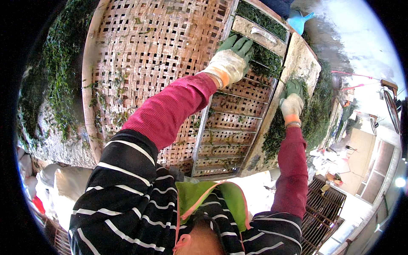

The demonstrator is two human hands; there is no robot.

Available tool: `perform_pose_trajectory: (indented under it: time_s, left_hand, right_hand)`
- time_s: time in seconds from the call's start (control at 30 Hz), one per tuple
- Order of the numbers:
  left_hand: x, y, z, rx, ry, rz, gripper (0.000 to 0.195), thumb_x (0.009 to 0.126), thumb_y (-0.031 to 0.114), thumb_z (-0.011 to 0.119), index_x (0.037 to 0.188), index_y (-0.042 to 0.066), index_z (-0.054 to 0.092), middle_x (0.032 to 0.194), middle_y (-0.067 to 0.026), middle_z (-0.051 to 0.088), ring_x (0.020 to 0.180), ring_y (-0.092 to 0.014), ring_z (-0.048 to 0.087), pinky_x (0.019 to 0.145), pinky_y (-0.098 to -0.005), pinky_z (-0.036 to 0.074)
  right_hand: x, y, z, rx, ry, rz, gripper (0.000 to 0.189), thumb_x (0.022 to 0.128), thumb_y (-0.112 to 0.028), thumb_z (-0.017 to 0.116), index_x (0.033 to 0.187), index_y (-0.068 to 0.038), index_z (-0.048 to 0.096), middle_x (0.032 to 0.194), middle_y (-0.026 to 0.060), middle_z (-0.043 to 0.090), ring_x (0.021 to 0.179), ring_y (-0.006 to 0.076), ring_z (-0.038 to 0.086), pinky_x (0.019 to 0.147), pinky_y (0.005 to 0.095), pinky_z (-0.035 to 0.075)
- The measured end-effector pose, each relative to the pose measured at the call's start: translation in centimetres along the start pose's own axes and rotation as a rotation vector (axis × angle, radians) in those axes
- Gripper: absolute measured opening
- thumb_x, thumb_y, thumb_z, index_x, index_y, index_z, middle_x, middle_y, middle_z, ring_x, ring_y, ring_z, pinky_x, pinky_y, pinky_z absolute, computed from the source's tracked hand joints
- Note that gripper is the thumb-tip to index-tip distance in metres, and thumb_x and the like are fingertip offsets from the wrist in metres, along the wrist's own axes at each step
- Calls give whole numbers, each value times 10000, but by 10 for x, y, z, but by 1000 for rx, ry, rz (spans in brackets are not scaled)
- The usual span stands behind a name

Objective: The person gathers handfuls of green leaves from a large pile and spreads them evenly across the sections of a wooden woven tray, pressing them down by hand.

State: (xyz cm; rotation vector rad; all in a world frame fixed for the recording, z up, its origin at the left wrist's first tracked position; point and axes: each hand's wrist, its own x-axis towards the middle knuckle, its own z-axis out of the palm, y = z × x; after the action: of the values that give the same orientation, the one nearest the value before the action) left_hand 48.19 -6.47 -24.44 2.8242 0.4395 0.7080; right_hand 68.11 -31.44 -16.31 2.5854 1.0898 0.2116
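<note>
A metal frame with crossbars (204,137) lies on a woven bamboo tray (159,41). My left hand (231,59), in a green and cream glove, rests with fingers spread on dark green leafy material (267,59) in the frame's upper part. Just beyond the fingers, a flat board with a pale handle (263,34) lies across the frame. My right hand (291,98), gloved alike, reaches onto a heap of the same green material (275,135) on a pale slab right of the frame. Its fingertips touch the green bits; whether it grips any cannot be told.
More green material is heaped at the far left (65,60) and right (320,95). A blue dustpan (298,23) lies beyond the frame. White sacks (68,181) stand at lower left, and a slatted rack (322,207) at lower right.
</note>
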Motion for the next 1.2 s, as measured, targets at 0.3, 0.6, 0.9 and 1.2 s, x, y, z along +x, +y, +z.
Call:
perform_pose_trajectory:
  time_s: [0.3,0.6,0.9,1.2]
  left_hand:
    - [0,-4,0,-11,45,44,495,969,394,607,1345,76,669,1574,-151,506,1466,-329,438,1265,-488,264]
    - [4,0,-7,105,67,39,523,939,382,651,1365,79,663,1540,-135,535,1423,-329,494,1232,-476,336]
    - [-71,37,-41,49,166,-138,653,897,293,719,1490,104,523,1576,-202,459,1451,-428,444,1222,-563,332]
    - [-100,43,-21,-27,146,-174,665,933,252,687,1542,114,457,1593,-217,435,1443,-477,419,1207,-576,329]
  right_hand:
    - [97,-40,-72,1017,90,-334,101,966,-73,667,1052,-62,719,873,-27,677,745,60,565,646,240,453]
    - [50,-44,-28,4,247,-550,510,862,27,553,1291,-177,738,1425,56,666,1433,293,520,1212,417,394]
    - [32,-17,-29,470,75,-413,272,821,-12,581,1023,-40,762,927,236,741,861,388,747,770,487,597]
    - [117,-70,-8,2004,-652,-637,267,1045,-178,629,1281,-95,721,1274,76,733,1054,183,712,878,321,563]
